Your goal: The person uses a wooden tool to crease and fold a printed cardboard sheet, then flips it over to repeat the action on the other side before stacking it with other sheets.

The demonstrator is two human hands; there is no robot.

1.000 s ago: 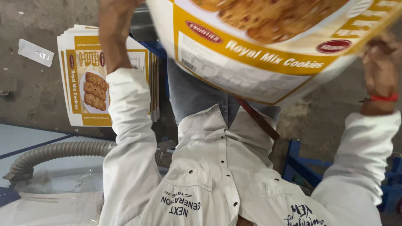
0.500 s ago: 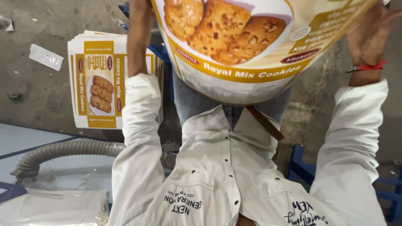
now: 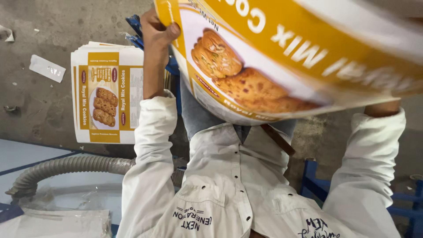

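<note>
Overhead, left hand (image 3: 159, 31) clamping carton (image 3: 273, 66) — (right hidden)

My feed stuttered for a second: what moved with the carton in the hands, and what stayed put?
The flat yellow-and-white cookie carton has swung up closer to the camera and turned, now hiding the right hand. The left hand keeps its fingers clamped on the carton's edge. The stack of flat cartons on the floor and the grey hose lie where they were.

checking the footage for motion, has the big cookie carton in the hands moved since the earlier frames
Yes. The cookie carton has swung up toward the camera and turned, its cookie picture facing differently, while the stack of flat cartons on the floor stays put.
</note>
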